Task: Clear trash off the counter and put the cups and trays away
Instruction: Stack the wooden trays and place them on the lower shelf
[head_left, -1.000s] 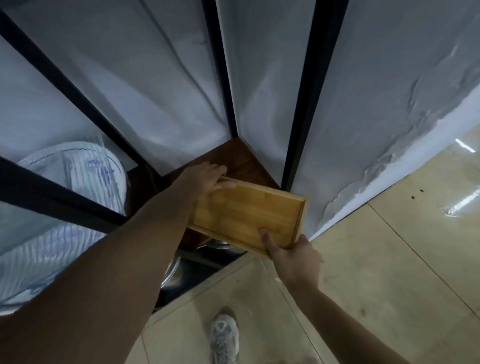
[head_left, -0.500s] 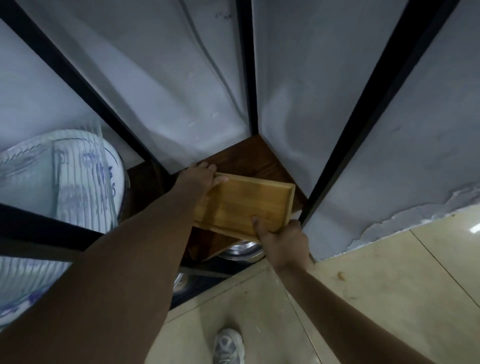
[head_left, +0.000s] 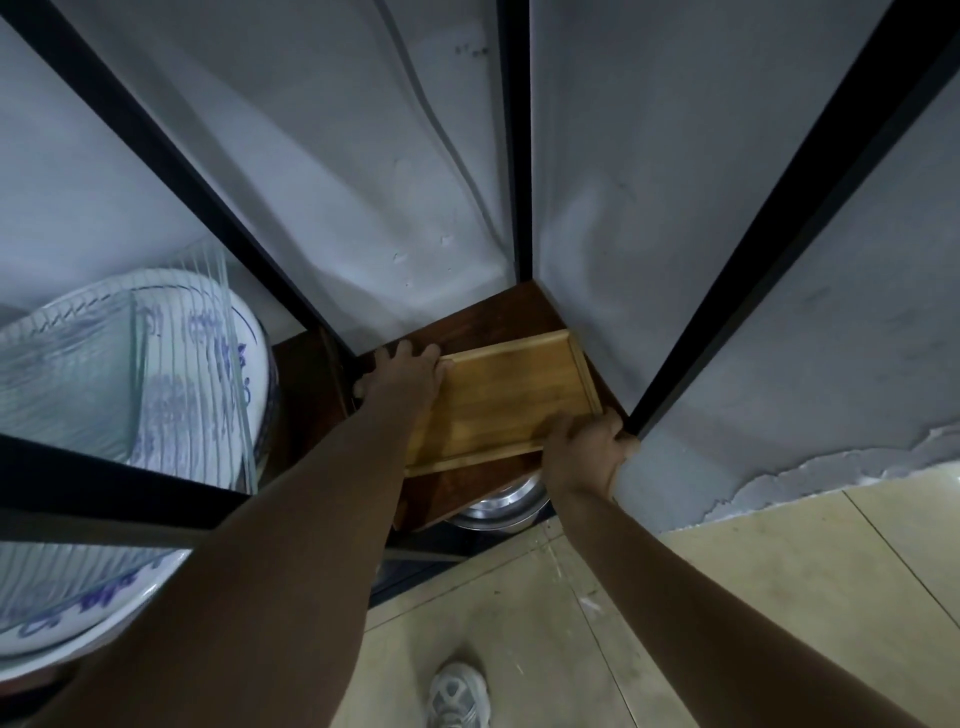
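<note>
A light wooden tray with a low rim lies flat on a dark brown wooden shelf inside a black-framed rack, pushed toward the back corner. My left hand rests on the tray's left end, fingers spread over its rim. My right hand grips the tray's near right corner, thumb on top. No cups or trash are in view.
Black metal posts frame the shelf against a grey wall. A large blue-and-white ceramic vessel with ribbed glass plates sits on the shelf to the left. Metal bowls sit below. Beige floor tiles and my shoe lie underneath.
Both hands have carried the tray down and inward from the shelf's front edge; it now lies flat on the shelf, deeper toward the back corner.
</note>
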